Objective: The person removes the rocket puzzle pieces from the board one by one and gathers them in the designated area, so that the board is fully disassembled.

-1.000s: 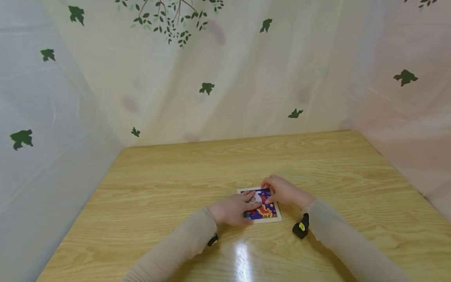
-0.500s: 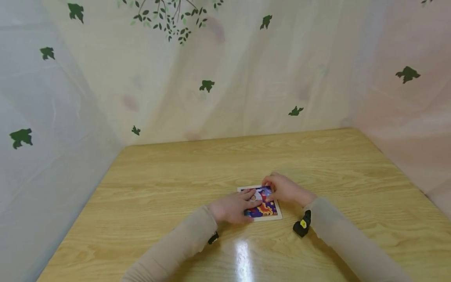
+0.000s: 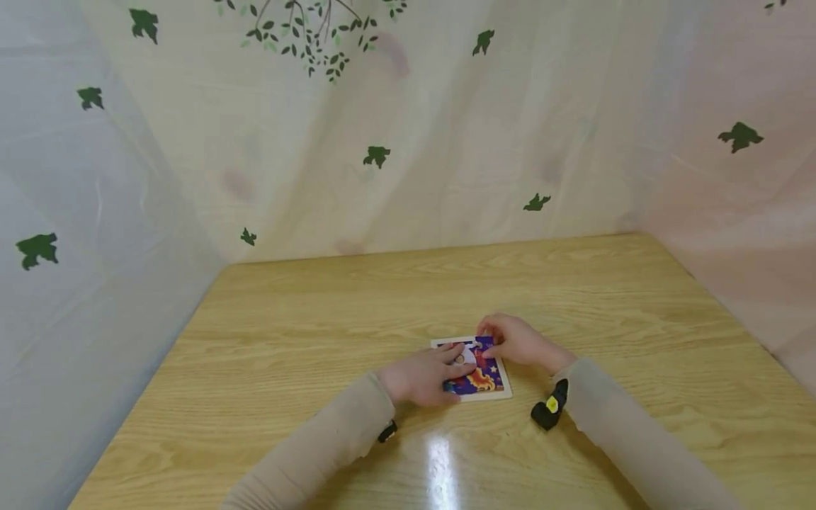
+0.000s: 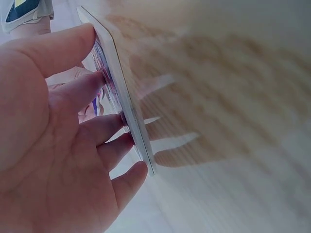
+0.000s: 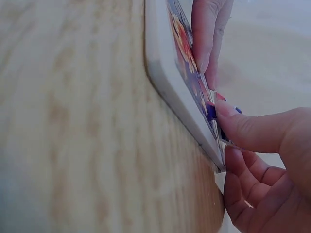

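Head: board (image 3: 487,375) on tbl (image 3: 319,312), printed bkdrop (image 3: 440,113)

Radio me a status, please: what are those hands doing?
Left hand spread, fingertips on picture board, partly covering it. Right hand at far right corner, apparently pinching a small piece. Board flat on table.

Pale fabric walls (image 3: 306,177) (dark green motifs (image 3: 377,156)), wood-grain table (image 3: 306,312), bright glare (image 3: 440,471)

I've room L & R along counter (image 3: 306,319), L hand (image 3: 417,379) blocking L side of pic board (image 3: 486,382), R hand (image 3: 521,343) its far R corner, curtain (image 3: 440,177) closing off back.
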Tool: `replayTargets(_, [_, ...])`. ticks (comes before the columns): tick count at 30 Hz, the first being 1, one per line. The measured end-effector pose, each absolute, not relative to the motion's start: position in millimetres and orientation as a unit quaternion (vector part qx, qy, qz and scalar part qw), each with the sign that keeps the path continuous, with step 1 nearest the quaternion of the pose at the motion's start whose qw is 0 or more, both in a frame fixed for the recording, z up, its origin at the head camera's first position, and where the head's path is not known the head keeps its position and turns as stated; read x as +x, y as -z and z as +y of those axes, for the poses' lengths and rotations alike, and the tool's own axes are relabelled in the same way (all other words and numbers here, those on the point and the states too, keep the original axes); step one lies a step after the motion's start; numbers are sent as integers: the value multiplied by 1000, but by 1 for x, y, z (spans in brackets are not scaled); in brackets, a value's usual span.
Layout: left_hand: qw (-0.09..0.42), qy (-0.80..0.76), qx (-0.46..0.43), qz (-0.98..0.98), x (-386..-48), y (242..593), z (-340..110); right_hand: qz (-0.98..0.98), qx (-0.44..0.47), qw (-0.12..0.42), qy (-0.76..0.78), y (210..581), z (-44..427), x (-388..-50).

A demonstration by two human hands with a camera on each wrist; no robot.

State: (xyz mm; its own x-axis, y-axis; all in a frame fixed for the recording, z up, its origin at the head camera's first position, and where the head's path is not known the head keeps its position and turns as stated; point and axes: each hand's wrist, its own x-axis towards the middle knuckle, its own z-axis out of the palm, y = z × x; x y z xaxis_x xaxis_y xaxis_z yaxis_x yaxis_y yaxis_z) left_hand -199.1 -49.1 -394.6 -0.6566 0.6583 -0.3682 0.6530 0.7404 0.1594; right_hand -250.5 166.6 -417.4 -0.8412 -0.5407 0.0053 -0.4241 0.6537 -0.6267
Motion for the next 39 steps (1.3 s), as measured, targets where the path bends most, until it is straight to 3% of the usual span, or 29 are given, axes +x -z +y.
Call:
replayTargets(11, [200, 0, 363, 910, -196, 394, -51, 890, -231, 107, 380, 419, 166, -248])
replayTargets(39, [199, -6, 357, 912, -187, 395, -55, 907, -171, 32, 383, 403, 222, -242])
